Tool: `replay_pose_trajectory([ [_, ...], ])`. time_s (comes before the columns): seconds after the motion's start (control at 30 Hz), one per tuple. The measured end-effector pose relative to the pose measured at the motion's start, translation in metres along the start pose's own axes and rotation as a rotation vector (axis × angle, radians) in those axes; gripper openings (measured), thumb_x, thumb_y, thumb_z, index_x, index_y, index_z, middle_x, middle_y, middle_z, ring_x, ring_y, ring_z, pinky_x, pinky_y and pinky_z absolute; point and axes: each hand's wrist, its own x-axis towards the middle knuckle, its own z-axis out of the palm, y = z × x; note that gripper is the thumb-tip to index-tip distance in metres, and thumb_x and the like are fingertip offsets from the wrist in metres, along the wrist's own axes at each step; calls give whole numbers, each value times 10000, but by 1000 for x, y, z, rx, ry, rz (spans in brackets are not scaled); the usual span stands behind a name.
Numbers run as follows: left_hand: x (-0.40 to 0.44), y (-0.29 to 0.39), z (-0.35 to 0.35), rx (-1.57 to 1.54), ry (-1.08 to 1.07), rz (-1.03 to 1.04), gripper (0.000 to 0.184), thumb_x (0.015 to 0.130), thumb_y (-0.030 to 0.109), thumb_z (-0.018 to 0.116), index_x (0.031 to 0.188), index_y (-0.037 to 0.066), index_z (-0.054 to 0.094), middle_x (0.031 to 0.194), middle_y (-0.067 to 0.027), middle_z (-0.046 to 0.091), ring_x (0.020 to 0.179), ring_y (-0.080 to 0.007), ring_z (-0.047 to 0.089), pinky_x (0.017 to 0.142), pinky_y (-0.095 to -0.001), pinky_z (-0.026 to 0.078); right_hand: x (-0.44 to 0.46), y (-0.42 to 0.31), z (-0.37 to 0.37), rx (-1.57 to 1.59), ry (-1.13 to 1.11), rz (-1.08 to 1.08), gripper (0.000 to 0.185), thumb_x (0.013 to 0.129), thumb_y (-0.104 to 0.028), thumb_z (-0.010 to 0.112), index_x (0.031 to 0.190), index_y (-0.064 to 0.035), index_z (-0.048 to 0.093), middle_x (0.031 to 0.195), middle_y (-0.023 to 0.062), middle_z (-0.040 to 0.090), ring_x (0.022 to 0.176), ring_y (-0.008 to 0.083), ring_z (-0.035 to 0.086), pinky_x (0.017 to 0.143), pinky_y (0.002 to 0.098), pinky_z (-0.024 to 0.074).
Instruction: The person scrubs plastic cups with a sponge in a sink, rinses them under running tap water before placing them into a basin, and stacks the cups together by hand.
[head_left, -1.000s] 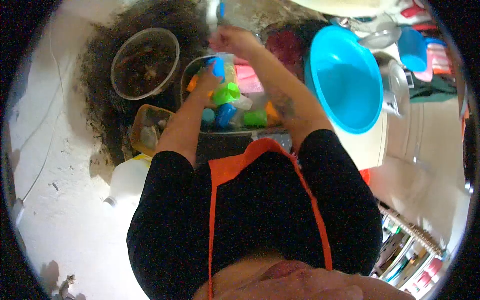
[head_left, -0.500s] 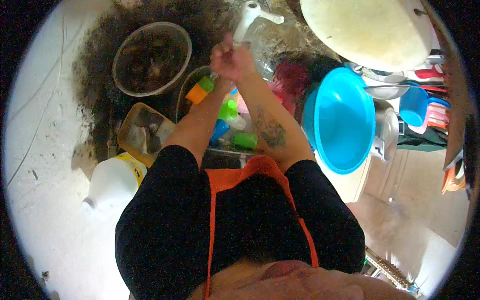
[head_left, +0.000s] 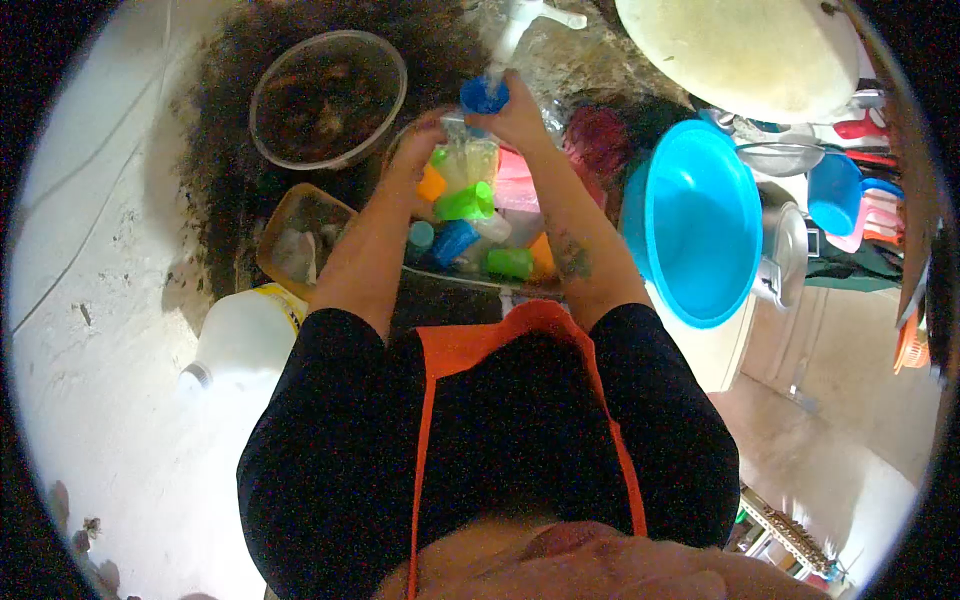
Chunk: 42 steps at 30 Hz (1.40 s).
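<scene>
Under the white tap [head_left: 517,30], a small blue cup [head_left: 484,96] is held in my right hand [head_left: 518,115], its mouth facing up beneath the spout. My left hand [head_left: 420,142] is at the left rim of a basin [head_left: 450,278], beside an orange cup [head_left: 431,184]; its fingers are bent and blurred, and what they hold, if anything, cannot be made out. Inside the basin lie a bright green cup [head_left: 467,202], a blue cup [head_left: 455,242], a darker green cup [head_left: 510,263] and a pink item [head_left: 515,180].
A round clear tub [head_left: 328,100] and a yellowish container [head_left: 300,240] stand left of the basin, near a white jug [head_left: 245,335]. On the right are a large blue basin [head_left: 705,225], a pot [head_left: 787,255] and a white lid [head_left: 750,50].
My hands, together under the tap half a second ago, are now apart. The blue cup shows upright in my right hand, and my left hand has moved left and down.
</scene>
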Motion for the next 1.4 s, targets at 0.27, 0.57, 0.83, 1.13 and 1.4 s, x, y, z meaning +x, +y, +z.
replay_pose_trajectory([
  [0.27, -12, -97, -82, 1792, 469, 3, 345, 738, 231, 512, 1017, 29, 514, 1023, -169, 554, 942, -296, 546, 804, -390, 437, -8, -38, -3, 123, 269, 171, 740, 462, -289, 758, 1052, 4, 422, 939, 182, 509, 880, 294, 519, 762, 361, 426],
  [0.57, -6, -68, -28, 1846, 510, 639, 179, 699, 234, 546, 786, 85, 593, 743, -128, 599, 666, -306, 568, 765, -408, 419, -1, -31, -9, -224, 214, 19, 566, 501, -278, 706, 967, -30, 502, 930, 177, 475, 864, 342, 490, 767, 392, 417],
  [0.83, -15, -52, 4, 1104, 391, 164, 277, 581, 242, 699, 728, 53, 559, 855, -174, 571, 814, -296, 548, 802, -392, 409, -13, -28, -7, -277, 322, -46, 588, 486, -297, 723, 961, -25, 509, 932, 170, 446, 839, 335, 483, 707, 407, 425],
  [1.13, 10, -51, 9, 1015, 249, 301, 362, 549, 226, 740, 812, 59, 555, 908, -136, 574, 851, -279, 555, 760, -348, 445, -2, -10, 4, 655, 132, 250, 412, 663, -289, 638, 954, -30, 504, 987, 166, 497, 807, 333, 528, 652, 391, 455],
  [1.4, 45, -86, -12, 638, 51, 495, 518, 635, 308, 684, 1050, 68, 490, 991, -131, 552, 931, -292, 532, 796, -352, 432, -13, 22, 32, 2046, -727, 753, 372, 823, -375, 415, 1021, -65, 472, 857, 175, 573, 609, 266, 561, 456, 394, 468],
])
